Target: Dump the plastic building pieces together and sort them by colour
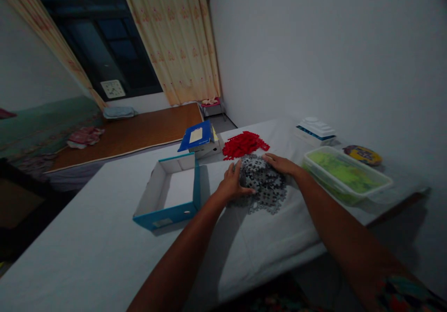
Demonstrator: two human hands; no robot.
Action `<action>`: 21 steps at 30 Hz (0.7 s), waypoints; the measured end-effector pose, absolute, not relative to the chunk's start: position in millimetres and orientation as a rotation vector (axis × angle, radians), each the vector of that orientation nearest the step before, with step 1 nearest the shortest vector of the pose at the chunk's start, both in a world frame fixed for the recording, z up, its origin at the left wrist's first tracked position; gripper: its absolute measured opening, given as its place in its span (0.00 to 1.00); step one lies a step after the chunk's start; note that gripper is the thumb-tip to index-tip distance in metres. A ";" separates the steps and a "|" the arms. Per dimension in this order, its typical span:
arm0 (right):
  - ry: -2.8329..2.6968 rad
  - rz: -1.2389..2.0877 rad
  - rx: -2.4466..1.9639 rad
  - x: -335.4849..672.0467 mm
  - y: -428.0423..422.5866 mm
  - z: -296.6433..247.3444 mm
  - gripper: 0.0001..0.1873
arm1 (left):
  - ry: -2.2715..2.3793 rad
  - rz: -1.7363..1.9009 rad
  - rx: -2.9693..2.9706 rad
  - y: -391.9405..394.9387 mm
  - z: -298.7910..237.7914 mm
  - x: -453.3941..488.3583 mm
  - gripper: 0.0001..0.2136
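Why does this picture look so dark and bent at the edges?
Head view: dim, bluish light, the window dark; head view: the wide lens slants and bows the curtain; head view: a soft shadow lies on the table just below the grey pieces.

I see an open blue-and-white box (167,195) on the white table (87,247), a blue lid (199,136) and a heap of red pieces (243,144) beyond it, and a clear tub of green pieces (345,174) near the wall, just beside a white case (316,130).
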State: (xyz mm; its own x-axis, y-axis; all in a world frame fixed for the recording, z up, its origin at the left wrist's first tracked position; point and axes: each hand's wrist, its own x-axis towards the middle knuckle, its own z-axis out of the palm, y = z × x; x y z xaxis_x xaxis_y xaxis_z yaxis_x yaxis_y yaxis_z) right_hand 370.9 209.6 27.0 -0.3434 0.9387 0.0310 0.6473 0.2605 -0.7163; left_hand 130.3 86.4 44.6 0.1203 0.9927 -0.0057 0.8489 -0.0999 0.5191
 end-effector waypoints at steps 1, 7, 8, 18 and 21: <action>-2.091 0.893 -1.411 368.6 208.6 27.9 0.49 | 1.786 0.477 2.029 88.0 43.9 133.4 0.63; -2.107 0.969 -1.370 355.9 197.0 30.5 0.54 | 1.835 0.402 2.116 93.2 44.0 143.1 0.62; -2.085 0.979 -1.336 353.9 194.9 29.7 0.54 | 1.838 0.405 2.129 93.7 44.0 143.0 0.62; -1.825 0.942 -1.047 330.7 176.0 13.5 0.47 | 1.867 0.625 2.084 95.5 39.5 146.8 0.59; -1.819 0.929 -0.987 328.3 172.1 13.2 0.42 | 1.830 0.692 2.064 94.8 38.9 147.5 0.58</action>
State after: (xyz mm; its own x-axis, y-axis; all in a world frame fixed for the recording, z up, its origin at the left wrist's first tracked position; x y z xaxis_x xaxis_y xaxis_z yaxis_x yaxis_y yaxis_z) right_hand 328.3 172.1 13.2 -0.3316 0.8868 0.3219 0.2588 0.4136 -0.8729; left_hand 147.5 94.8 38.9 0.0743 0.9849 0.1564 0.8419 -0.1461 0.5196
